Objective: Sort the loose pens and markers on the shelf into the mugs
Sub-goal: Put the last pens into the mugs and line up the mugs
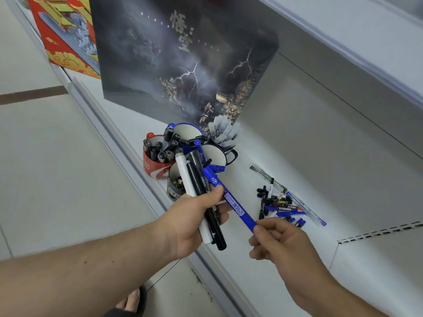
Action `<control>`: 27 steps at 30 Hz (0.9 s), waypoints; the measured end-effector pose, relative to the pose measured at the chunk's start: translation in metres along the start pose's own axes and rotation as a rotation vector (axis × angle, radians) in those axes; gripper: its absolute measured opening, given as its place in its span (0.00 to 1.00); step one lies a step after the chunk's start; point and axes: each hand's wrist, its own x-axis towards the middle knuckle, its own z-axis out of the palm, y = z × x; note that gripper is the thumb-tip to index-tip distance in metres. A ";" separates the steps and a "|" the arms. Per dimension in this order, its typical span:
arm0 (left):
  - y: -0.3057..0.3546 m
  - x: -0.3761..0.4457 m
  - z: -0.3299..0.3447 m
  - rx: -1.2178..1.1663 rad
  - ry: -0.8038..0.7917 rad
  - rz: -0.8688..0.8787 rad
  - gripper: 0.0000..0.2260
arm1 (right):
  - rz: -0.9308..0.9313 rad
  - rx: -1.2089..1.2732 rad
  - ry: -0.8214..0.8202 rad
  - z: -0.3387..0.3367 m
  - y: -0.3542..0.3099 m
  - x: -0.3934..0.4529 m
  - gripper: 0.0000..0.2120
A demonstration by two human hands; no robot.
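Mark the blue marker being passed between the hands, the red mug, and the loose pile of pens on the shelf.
blue marker [231, 200], head view, mid barrel on its label.
red mug [152, 168], head view, outer wall.
loose pile of pens [280, 203], head view, centre of heap.

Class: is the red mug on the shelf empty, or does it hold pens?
It holds pens: dark caps stick up from the red mug.

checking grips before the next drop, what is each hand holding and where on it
Left hand grips a bundle of markers around their lower halves; right hand pinches the blue marker by its lower tip.
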 end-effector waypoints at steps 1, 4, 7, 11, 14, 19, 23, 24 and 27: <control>0.001 0.001 -0.003 0.002 0.018 0.001 0.16 | -0.008 0.051 0.062 -0.002 -0.001 0.003 0.04; 0.003 0.002 -0.011 -0.025 0.073 0.012 0.17 | -0.029 0.166 0.183 -0.008 -0.002 0.012 0.06; 0.007 0.002 -0.014 -0.044 0.106 0.013 0.15 | -0.056 0.207 0.243 -0.009 -0.006 0.018 0.07; 0.011 0.001 -0.021 -0.046 0.126 0.012 0.21 | -0.091 0.288 0.308 -0.013 -0.022 0.029 0.07; 0.012 0.001 -0.025 -0.043 0.134 0.011 0.18 | -0.152 0.290 0.359 -0.010 -0.033 0.041 0.08; 0.015 -0.003 -0.029 -0.031 0.123 -0.013 0.05 | -0.428 0.058 0.481 0.003 -0.054 0.068 0.09; 0.019 -0.005 -0.033 -0.023 0.050 -0.023 0.06 | -0.583 -0.055 0.513 0.016 -0.067 0.100 0.08; 0.019 -0.005 -0.033 -0.021 0.047 -0.018 0.09 | -0.600 -0.084 0.510 0.022 -0.065 0.109 0.08; 0.019 -0.005 -0.033 -0.009 0.046 -0.014 0.14 | -0.640 -0.199 0.508 0.041 -0.054 0.133 0.08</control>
